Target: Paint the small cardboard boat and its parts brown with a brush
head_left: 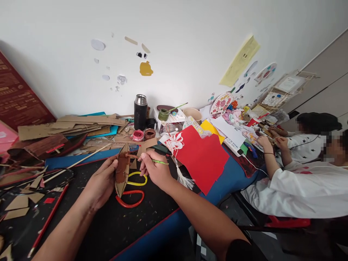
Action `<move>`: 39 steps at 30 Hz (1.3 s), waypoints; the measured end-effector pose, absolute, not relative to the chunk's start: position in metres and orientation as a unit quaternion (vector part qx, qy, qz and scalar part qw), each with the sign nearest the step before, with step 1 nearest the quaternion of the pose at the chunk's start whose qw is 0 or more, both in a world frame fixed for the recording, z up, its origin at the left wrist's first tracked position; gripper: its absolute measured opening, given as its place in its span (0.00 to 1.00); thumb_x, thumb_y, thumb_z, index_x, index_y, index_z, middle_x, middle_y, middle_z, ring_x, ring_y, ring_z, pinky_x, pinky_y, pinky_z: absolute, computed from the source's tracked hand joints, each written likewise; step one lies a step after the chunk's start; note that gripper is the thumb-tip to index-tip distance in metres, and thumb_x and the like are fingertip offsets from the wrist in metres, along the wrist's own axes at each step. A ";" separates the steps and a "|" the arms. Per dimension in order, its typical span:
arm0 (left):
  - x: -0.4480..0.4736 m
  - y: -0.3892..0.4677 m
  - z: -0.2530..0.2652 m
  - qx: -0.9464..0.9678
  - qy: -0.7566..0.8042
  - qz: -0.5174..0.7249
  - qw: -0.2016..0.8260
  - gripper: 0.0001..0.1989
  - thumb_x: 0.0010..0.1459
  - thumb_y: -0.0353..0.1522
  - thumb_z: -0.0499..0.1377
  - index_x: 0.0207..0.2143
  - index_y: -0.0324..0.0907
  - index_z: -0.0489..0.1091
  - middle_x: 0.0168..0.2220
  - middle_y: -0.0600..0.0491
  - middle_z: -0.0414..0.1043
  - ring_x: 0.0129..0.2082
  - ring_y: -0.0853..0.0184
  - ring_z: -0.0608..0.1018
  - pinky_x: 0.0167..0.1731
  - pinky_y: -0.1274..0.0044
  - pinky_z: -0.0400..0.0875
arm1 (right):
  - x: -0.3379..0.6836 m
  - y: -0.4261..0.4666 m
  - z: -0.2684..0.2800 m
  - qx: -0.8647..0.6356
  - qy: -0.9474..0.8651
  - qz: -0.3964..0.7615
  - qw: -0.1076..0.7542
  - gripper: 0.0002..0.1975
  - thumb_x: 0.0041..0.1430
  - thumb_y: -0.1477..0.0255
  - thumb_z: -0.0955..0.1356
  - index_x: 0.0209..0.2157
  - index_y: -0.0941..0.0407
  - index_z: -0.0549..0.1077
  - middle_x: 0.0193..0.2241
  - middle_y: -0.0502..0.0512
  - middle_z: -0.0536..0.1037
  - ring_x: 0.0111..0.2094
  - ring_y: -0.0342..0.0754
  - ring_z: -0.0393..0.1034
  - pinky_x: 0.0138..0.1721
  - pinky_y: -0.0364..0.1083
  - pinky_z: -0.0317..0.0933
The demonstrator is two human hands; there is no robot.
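Note:
My left hand (105, 179) is closed around the edge of a boat-shaped cardboard piece (123, 170), held upright above the black mat. Brown paint covers much of its inner face, while bare cardboard shows toward the lower tip. In my right hand (154, 168) is a thin paintbrush (160, 162) with a green handle end; its brown-coated tip meets the upper part of the cardboard. Scissors with one yellow loop (138, 178) and one red-orange loop (130, 199) lie behind the piece, their blades mostly hidden. Beyond it stand a pink paint jar (138, 135) and a brown paint jar (149, 134).
A black thermos (140, 112) stands near the wall. Cardboard strips (65, 127) and a brown model boat (46, 148) lie left, with a red pencil (49, 221) nearer. Red felt (198, 156) is on the right. Two people sit further right, a co-worker's hand (265, 143) among crafts.

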State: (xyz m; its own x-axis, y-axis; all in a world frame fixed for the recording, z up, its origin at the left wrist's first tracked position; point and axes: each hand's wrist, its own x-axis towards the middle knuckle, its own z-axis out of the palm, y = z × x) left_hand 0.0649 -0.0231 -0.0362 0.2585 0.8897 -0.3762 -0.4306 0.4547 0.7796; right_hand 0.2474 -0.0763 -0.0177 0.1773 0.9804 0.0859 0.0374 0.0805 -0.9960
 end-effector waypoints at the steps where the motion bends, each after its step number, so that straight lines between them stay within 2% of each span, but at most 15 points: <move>1: 0.066 -0.023 -0.036 0.278 0.420 0.444 0.741 0.18 0.57 0.32 0.73 0.51 0.41 0.82 0.49 0.43 0.87 0.51 0.53 0.87 0.43 0.75 0.84 | 0.247 -0.077 -0.018 -0.528 -0.488 0.424 0.550 0.25 0.71 0.45 0.68 0.36 0.55 0.76 0.24 0.46 0.75 0.20 0.40 0.75 0.20 0.38 0.61; 7: 0.068 -0.028 -0.035 0.271 0.402 0.436 0.758 0.16 0.59 0.31 0.72 0.50 0.39 0.82 0.51 0.42 0.86 0.50 0.54 0.87 0.44 0.73 0.84 | 0.248 -0.067 -0.010 -0.529 -0.504 0.399 0.554 0.23 0.72 0.48 0.67 0.37 0.55 0.76 0.25 0.46 0.75 0.20 0.40 0.75 0.21 0.38 0.63; 12: 0.067 -0.028 -0.031 0.271 0.391 0.430 0.767 0.17 0.56 0.31 0.74 0.48 0.40 0.83 0.49 0.43 0.87 0.48 0.53 0.88 0.41 0.72 0.85 | 0.252 -0.062 -0.006 -0.528 -0.508 0.383 0.563 0.23 0.73 0.49 0.67 0.37 0.54 0.76 0.24 0.46 0.75 0.21 0.40 0.74 0.22 0.38 0.64; 20: 0.064 -0.022 -0.029 0.268 0.432 0.454 0.731 0.15 0.54 0.32 0.73 0.45 0.41 0.82 0.43 0.45 0.87 0.45 0.52 0.88 0.37 0.72 0.85 | 0.244 -0.077 -0.025 -0.537 -0.537 0.385 0.524 0.20 0.76 0.53 0.65 0.38 0.54 0.77 0.24 0.45 0.74 0.21 0.41 0.75 0.24 0.39 0.63; 27: 0.072 -0.030 -0.020 0.304 0.459 0.438 0.711 0.20 0.50 0.34 0.75 0.46 0.45 0.80 0.40 0.49 0.87 0.43 0.53 0.88 0.34 0.73 0.83 | 0.249 -0.062 -0.020 -0.545 -0.555 0.342 0.527 0.19 0.77 0.55 0.65 0.37 0.53 0.77 0.25 0.47 0.76 0.23 0.42 0.75 0.27 0.40 0.65; 34: 0.068 -0.026 -0.030 0.340 0.468 0.460 0.674 0.25 0.48 0.38 0.78 0.49 0.48 0.80 0.42 0.50 0.87 0.42 0.55 0.88 0.31 0.76 0.82 | 0.244 -0.077 -0.025 -0.545 -0.569 0.354 0.505 0.18 0.77 0.56 0.66 0.35 0.53 0.75 0.23 0.45 0.74 0.21 0.41 0.73 0.27 0.39 0.65; 39: 0.066 -0.023 -0.028 0.328 0.471 0.457 0.680 0.34 0.39 0.43 0.82 0.49 0.47 0.79 0.40 0.51 0.88 0.41 0.55 0.88 0.31 0.76 0.82 | 0.243 -0.083 -0.022 -0.529 -0.523 0.419 0.521 0.22 0.74 0.51 0.66 0.35 0.54 0.75 0.23 0.45 0.73 0.18 0.40 0.71 0.22 0.39 0.62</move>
